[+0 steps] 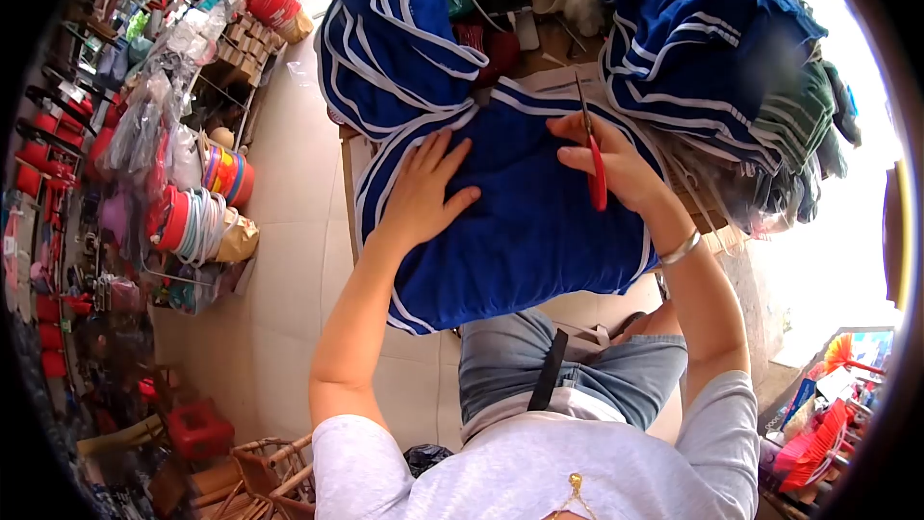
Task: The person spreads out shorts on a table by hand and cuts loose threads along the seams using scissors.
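A blue garment with white edging [529,221] lies spread over the table edge in front of me. My left hand [426,191] rests flat on its left part, fingers apart and holding nothing. Over its upper right part, my right hand [616,159] is closed on red-handled scissors [596,166], whose narrow blades point away from me. More blue cloth with white stripes [395,39] is heaped at the upper left, touching the spread garment.
A pile of blue striped garments [693,48] sits at the back right, with green striped cloth [799,116] beside it. Shelves of goods line the left, near a coil of pale hose [204,226]. A red stool [200,430] stands at the lower left.
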Demonstrator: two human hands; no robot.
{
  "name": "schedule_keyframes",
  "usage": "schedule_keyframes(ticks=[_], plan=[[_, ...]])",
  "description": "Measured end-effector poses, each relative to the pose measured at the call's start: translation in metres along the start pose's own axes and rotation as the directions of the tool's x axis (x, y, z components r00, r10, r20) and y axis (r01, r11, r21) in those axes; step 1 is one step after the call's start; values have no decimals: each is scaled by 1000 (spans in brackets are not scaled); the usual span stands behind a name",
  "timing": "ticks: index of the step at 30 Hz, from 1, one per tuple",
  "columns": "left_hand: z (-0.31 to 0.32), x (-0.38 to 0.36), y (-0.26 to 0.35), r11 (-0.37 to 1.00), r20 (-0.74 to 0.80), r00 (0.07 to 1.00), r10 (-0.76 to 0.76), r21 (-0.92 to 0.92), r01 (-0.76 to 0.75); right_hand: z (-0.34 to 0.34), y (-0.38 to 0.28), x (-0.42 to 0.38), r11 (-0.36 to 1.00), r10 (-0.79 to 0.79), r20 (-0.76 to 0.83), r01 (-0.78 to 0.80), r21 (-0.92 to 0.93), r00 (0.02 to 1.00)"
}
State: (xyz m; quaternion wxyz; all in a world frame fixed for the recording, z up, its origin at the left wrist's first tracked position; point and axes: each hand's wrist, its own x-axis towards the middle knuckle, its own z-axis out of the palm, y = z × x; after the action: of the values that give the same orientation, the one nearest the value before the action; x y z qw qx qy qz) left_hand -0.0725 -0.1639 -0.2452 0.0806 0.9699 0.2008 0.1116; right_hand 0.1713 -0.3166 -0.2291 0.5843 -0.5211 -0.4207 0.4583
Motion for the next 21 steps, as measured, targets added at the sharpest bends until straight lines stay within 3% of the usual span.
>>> schedule_keyframes(ticks=[2, 4, 6, 7, 8, 10, 11, 14, 18, 20, 21], plan=[[2, 12, -17, 994, -44, 994, -102, 28, 104, -6, 3, 20, 995, -30, -54, 25, -93, 998], [1, 20, -29, 992, -63, 992, -107, 59, 111, -13, 12, 37, 991, -72, -76, 62, -121, 994], [-2, 24, -32, 988, -14, 988, -151, 35, 152, -18, 17, 48, 960, -193, -173, 149, -238, 966], [-2, 23, -30, 993, -189, 980, -68, 79, 84, -18, 19, 47, 964, -214, -202, 174, -201, 956], [-4, 24, -33, 993, -187, 980, -60, 90, 78, -19, 21, 45, 964, -221, -206, 182, -194, 953], [-27, 29, -22, 969, -293, 937, -189, -209, 130, -19, 25, 43, 968, -241, -235, 249, 5, 942], [-36, 34, -9, 961, -481, 848, -223, -253, 109, -19, 25, 43, 968, -241, -242, 252, 15, 940], [-56, 57, -11, 875, -518, 801, -301, -484, 16, -17, 24, 42, 973, -214, -253, 229, 34, 944], [-69, 94, -3, 871, -483, 830, -278, -490, 6, -18, 25, 40, 974, -210, -262, 224, 26, 942], [-70, 105, -1, 926, -280, 906, -317, -299, 232, -18, 26, 40, 973, -214, -264, 231, 32, 941], [-66, 109, -4, 920, -294, 893, -342, -297, 255, -18, 26, 40, 971, -222, -267, 236, 23, 938]])
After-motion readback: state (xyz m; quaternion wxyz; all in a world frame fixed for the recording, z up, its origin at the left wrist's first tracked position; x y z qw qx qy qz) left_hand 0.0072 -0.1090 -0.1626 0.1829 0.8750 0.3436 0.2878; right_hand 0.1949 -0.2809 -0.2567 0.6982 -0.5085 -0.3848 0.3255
